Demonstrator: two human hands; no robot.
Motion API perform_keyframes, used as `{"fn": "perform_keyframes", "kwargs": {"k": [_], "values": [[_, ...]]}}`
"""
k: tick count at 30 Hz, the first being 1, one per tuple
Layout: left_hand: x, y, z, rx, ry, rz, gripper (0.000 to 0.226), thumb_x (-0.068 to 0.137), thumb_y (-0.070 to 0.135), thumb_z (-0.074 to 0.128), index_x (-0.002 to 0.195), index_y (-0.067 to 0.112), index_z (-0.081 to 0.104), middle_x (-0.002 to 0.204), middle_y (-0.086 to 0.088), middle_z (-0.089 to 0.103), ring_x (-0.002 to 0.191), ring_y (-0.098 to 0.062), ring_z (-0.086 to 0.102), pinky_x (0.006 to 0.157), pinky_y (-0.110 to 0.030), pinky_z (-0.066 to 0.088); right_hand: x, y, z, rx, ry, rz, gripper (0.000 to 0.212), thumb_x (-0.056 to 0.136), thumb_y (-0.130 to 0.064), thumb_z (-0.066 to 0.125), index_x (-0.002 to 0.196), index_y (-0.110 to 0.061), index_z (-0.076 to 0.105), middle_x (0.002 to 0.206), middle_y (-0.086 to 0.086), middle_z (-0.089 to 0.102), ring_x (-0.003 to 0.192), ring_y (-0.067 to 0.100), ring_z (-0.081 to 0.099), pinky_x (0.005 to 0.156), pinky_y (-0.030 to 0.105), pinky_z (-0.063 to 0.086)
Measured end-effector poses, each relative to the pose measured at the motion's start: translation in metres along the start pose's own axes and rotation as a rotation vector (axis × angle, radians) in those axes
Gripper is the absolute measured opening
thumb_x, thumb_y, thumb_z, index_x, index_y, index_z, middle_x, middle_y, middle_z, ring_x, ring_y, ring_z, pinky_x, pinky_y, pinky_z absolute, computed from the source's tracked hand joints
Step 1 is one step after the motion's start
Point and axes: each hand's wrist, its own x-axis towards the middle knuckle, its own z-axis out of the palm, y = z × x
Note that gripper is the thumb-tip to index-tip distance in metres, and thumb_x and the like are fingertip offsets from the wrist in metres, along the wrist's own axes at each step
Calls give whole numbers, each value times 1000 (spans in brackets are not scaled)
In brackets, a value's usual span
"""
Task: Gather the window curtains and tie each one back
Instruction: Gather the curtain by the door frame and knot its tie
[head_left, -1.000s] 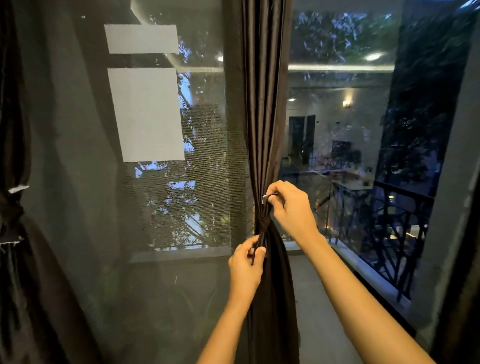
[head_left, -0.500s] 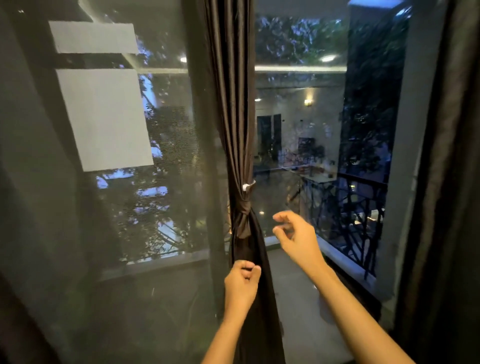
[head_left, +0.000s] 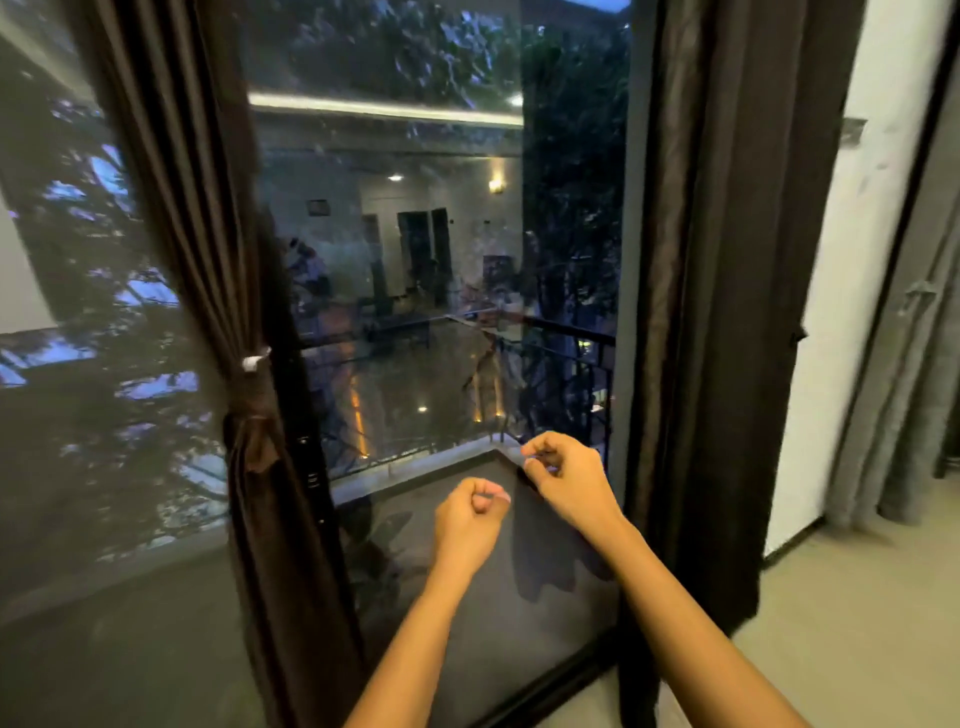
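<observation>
Head view: a person at a night-dark window, both hands raised between two brown curtains.
Tied curtain: gathered into a narrow column at the pane's left edge, cinched by a tie with a white tab just above. It hangs off the glass, so this side looks finished.
Loose curtain: falls straight and unbound down the pane's right edge, and looks like the next one to gather.
Left hand: fingers curled into a fist, holding nothing, before the lower pane and apart from both curtains.
Right hand: fingers curled, thumb by forefinger, nothing visible in it. It is near the loose curtain but not touching it.
Reading: both hands are free and sit midway between the curtains, which suggests a changeover from one to the other.
Beyond: a grey curtain past the white wall.
</observation>
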Motion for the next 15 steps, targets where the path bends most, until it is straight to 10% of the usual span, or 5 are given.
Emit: {"fn": "perform_keyframes", "kwargs": {"k": [15], "values": [[52, 142, 222, -177, -124, 129, 4, 87, 19, 62, 85, 22, 65, 59, 9, 54, 58, -6, 53, 57, -18, 43, 61, 137, -214, -146, 203, 28, 16, 81, -5, 61, 88, -18, 67, 89, -2, 66, 73, 3, 61, 67, 8, 44]]}}
